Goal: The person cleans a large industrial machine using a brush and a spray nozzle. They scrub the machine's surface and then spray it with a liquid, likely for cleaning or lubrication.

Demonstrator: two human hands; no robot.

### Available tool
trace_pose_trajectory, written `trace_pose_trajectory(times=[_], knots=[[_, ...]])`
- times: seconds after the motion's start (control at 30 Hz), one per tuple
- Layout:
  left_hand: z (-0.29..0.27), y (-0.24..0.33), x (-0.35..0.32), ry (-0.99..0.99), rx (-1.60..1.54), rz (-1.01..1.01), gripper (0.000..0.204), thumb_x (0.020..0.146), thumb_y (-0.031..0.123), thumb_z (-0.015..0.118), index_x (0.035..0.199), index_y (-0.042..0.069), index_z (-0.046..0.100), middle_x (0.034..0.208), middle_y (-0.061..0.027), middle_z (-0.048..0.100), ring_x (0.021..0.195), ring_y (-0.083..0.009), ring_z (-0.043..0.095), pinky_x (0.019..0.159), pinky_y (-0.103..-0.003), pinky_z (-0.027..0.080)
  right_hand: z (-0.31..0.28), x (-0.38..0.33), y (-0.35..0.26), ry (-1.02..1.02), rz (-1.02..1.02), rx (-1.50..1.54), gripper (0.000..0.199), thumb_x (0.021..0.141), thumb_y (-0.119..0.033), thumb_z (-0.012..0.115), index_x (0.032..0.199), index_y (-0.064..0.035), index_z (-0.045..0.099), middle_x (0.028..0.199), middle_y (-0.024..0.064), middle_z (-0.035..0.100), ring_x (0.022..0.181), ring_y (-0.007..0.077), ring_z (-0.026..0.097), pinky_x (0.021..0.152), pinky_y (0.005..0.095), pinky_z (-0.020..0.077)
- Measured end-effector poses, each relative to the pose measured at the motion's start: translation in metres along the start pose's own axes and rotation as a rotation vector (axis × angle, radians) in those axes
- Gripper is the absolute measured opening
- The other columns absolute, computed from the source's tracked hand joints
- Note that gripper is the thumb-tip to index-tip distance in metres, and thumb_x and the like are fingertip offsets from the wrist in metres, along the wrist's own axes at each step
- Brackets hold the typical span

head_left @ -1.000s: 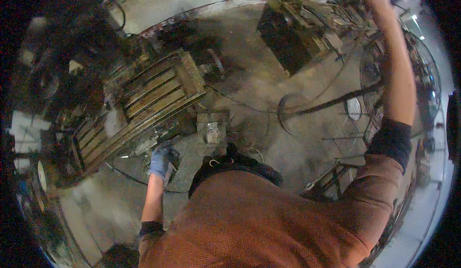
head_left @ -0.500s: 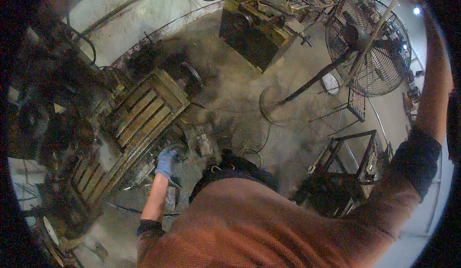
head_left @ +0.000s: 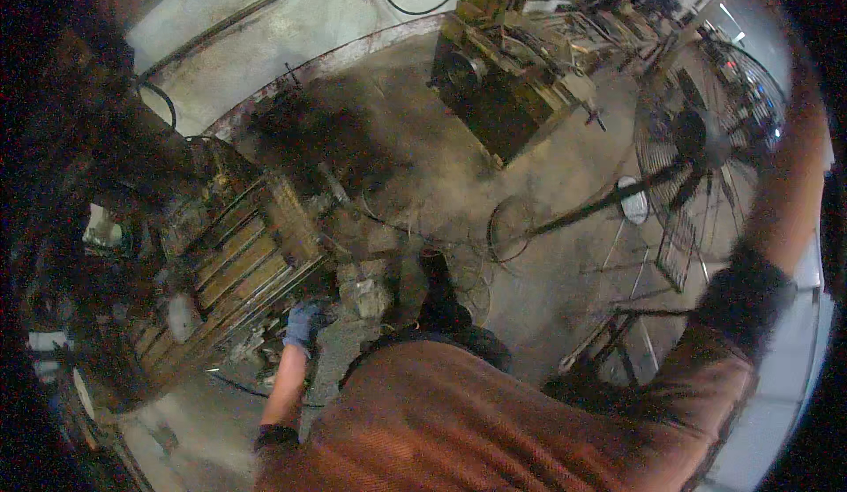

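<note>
My left hand (head_left: 304,324), in a blue-grey glove, is down at the near side of a machine's slotted metal table (head_left: 243,258). Its fingers look curled against a dark part beside the table edge; blur and shadow hide what that part is. My right forearm (head_left: 790,174) is raised along the right side of the view, with a dark cuff at the elbow. The right hand itself lies beyond the dark rim. A pale, blocky object (head_left: 366,296) sits just right of my left hand, near my dark shoe (head_left: 437,289).
A second greenish machine (head_left: 498,95) stands on the floor ahead. To the right are a large caged fan (head_left: 697,135) on a stand with a round base, and a dark metal frame (head_left: 631,338). A dark cable (head_left: 243,386) runs below the slotted table. A stained white wall (head_left: 238,7) rises behind.
The view has shifted, so the machines and fan appear lower, with the far machine and fan farther right. My left hand stays by the table edge; my right arm remains raised.
</note>
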State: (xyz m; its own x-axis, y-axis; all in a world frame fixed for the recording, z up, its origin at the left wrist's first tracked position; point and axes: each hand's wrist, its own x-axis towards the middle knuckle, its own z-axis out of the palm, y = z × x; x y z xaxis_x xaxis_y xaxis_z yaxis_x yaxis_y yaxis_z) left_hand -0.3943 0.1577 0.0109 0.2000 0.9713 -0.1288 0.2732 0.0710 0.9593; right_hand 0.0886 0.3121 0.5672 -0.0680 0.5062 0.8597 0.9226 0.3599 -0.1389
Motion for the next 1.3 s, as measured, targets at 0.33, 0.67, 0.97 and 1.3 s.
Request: trace_pose_trajectory(times=[0.33, 0.67, 0.97, 1.3], knots=[[0.090, 0.094, 0.046, 0.205, 0.293, -0.163, 0.023, 0.075, 0.007, 0.055, 0.097, 0.000, 0.054, 0.085, -0.0100, 0.058, 0.073, -0.0234, 0.057, 0.061, -0.037, 0.049, 0.397, -0.256, 0.257, -0.512, 0.642, 0.619, 0.018, 0.067, -0.018, 0.058, 0.070, -0.0008, 0.054, 0.061, 0.0030, 0.052, 0.053, 0.0150, 0.050, 0.049, 0.0253, 0.0394], [0.120, 0.134, 0.039, 0.632, -0.643, -0.686, 0.029, 0.079, 0.012, 0.050, 0.105, -0.002, 0.051, 0.081, -0.0133, 0.060, 0.068, -0.0211, 0.060, 0.064, -0.032, 0.050, 0.510, -0.239, 0.321, -0.570, 0.673, 0.529, 0.014, 0.067, -0.013, 0.060, 0.064, 0.0004, 0.054, 0.052, 0.0066, 0.052, 0.044, 0.0164, 0.050, 0.043, 0.0298, 0.0402], [0.134, 0.082, 0.045, 0.729, -0.411, -0.446, 0.021, 0.079, 0.007, 0.049, 0.098, -0.001, 0.054, 0.083, -0.0151, 0.058, 0.069, -0.0285, 0.059, 0.063, -0.038, 0.051, 0.627, -0.294, 0.423, -0.843, -0.519, -0.532, 0.028, 0.068, -0.026, 0.062, 0.067, 0.0001, 0.052, 0.057, 0.0065, 0.053, 0.053, 0.0187, 0.053, 0.049, 0.0353, 0.0419], [0.154, 0.065, 0.026, 0.885, -0.922, -0.712, 0.022, 0.079, 0.011, 0.051, 0.098, 0.000, 0.054, 0.076, -0.0137, 0.060, 0.063, -0.0259, 0.060, 0.057, -0.034, 0.050, 0.608, -0.293, 0.365, -0.810, 1.127, 0.434, 0.035, 0.077, -0.032, 0.049, 0.099, -0.0049, 0.049, 0.054, 0.0090, 0.052, 0.049, 0.0178, 0.051, 0.047, 0.0334, 0.0413]])
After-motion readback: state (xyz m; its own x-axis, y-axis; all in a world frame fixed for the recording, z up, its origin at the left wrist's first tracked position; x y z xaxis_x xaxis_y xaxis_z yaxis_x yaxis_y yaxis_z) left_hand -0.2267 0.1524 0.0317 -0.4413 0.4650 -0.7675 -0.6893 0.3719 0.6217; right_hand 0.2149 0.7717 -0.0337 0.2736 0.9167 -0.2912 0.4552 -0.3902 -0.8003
